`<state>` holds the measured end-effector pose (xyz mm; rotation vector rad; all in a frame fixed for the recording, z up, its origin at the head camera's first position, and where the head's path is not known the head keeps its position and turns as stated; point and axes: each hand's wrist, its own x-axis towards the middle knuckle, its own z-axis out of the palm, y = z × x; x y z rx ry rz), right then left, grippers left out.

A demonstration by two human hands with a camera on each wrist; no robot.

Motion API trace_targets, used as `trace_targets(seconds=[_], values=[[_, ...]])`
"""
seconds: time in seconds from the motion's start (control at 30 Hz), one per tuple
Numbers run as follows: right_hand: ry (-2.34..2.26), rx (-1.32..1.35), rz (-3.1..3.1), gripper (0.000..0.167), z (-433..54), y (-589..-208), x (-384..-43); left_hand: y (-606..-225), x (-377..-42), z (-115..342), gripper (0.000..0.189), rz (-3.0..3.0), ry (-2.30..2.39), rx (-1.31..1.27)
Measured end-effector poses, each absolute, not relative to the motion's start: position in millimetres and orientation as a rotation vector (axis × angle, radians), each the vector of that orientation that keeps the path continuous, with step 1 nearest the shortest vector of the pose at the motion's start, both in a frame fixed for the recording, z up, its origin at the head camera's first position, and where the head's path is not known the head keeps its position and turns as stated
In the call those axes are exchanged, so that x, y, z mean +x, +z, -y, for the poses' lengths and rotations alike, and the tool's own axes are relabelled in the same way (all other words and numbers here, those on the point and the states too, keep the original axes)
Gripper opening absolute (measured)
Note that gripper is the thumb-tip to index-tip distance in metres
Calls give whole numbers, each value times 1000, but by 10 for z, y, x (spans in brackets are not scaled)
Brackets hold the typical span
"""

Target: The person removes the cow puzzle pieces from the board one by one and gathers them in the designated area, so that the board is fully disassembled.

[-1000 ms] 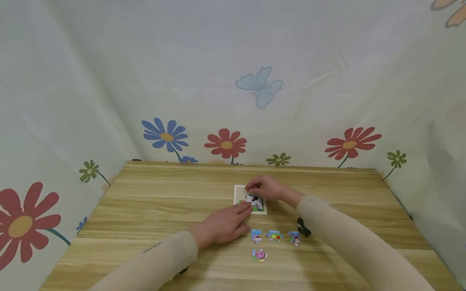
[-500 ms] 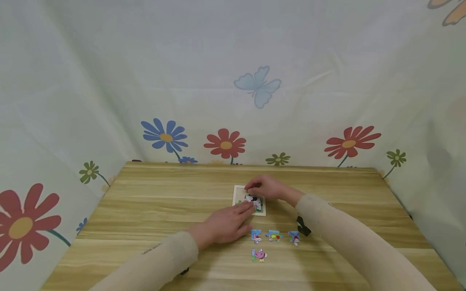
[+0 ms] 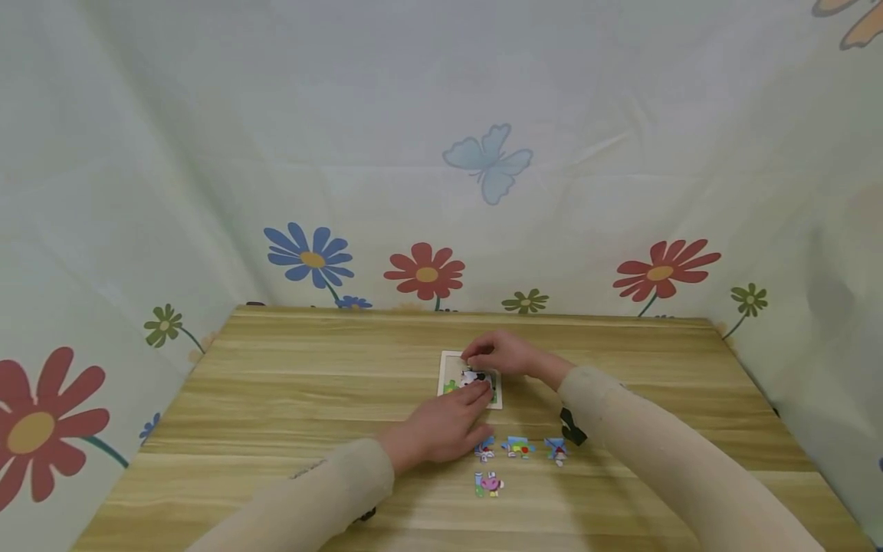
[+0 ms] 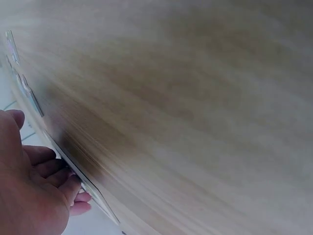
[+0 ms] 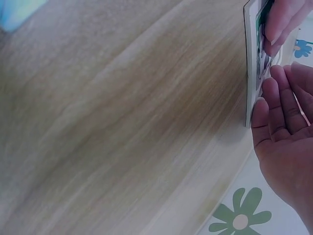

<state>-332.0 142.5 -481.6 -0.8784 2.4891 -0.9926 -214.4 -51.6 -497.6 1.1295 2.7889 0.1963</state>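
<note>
A small square puzzle board (image 3: 442, 376) with a pale frame lies mid-table in the head view. It holds cow picture pieces (image 3: 469, 377), black and white over green. My left hand (image 3: 441, 429) reaches in from the near side, its fairly straight fingers resting on the cow's lower right part. At the board's upper right, my right hand (image 3: 507, 354) has bent fingers and thumb close together over the cow's top. Whether they pinch a piece is hidden. In the right wrist view both hands meet at the tilted-looking board (image 5: 250, 63).
Loose puzzle pieces lie nearer me: one (image 3: 485, 452) partly under my left hand, one with yellow and red (image 3: 519, 447), one blue (image 3: 556, 451), and a pink one (image 3: 489, 484) below. The wooden table (image 3: 310, 383) backs onto a flowered curtain (image 3: 552, 215).
My left hand has slid right across the cow and now covers part of a loose piece. My right hand stays almost where it was over the board's top.
</note>
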Motion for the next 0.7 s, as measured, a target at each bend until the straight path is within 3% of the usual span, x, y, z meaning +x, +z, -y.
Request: trace_targets(seconds=[0.7], values=[[-982,-859,-2490,18,-1405,-4816,-3299,-5061,-2125,564,62,-2803,137,1246]])
